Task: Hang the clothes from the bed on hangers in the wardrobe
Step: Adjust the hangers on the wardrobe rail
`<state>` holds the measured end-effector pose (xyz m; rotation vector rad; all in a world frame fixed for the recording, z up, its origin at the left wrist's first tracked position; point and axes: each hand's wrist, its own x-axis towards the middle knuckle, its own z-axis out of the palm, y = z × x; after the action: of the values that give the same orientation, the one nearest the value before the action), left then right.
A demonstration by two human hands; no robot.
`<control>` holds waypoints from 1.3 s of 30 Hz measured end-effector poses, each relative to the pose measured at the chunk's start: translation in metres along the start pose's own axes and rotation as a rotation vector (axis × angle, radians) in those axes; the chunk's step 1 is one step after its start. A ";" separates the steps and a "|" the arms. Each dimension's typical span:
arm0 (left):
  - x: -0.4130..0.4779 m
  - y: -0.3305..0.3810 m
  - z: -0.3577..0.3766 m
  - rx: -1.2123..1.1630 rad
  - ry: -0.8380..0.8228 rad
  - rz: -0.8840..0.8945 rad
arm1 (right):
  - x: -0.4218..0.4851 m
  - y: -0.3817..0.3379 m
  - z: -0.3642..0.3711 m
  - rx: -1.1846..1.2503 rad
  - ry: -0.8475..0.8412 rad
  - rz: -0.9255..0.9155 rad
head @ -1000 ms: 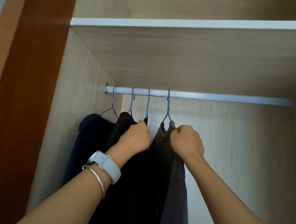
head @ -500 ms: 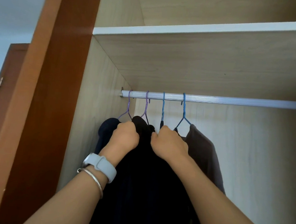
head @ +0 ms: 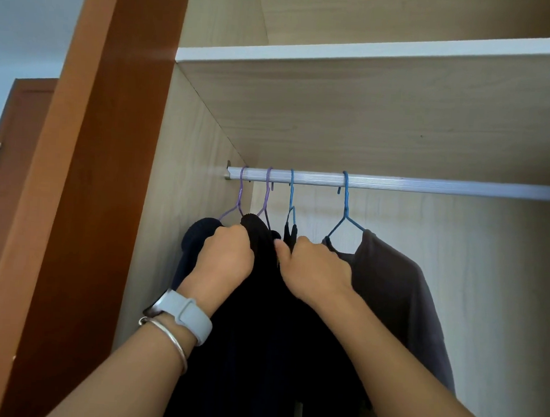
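A silver rail runs across the wardrobe under a shelf. Several wire hangers hook over its left part: two purple ones and two blue ones. A navy garment hangs at the far left, a black garment in the middle, and a brown-grey shirt on the right blue hanger. My left hand is closed on the shoulder of the black garment. My right hand grips the black cloth just under the left blue hanger.
The wardrobe's left wall stands close beside the navy garment. A brown frame post rises at the left, and a shelf sits above the rail. The rail right of the brown-grey shirt carries no hangers.
My right hand let go of the brown-grey shirt and moved left onto the black garment. The shirt now hangs spread out, its hanger further right on the rail. The view shifted left.
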<state>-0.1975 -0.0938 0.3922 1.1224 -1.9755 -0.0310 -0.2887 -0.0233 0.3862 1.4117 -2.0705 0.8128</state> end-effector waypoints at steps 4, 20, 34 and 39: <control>-0.016 0.001 0.008 0.152 0.206 0.166 | -0.015 0.036 -0.032 -0.288 0.278 0.068; -0.018 0.014 0.032 0.213 0.278 0.318 | -0.010 0.041 -0.005 -0.138 0.111 0.141; -0.160 -0.063 0.162 -0.138 0.069 0.350 | -0.147 0.098 0.087 0.354 -0.174 0.303; -0.224 -0.082 0.222 -0.451 -0.407 -0.244 | -0.234 0.133 0.157 0.464 -0.415 0.579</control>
<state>-0.2357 -0.0613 0.0702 1.1018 -2.0169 -0.8499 -0.3461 0.0512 0.0893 1.2840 -2.8118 1.3997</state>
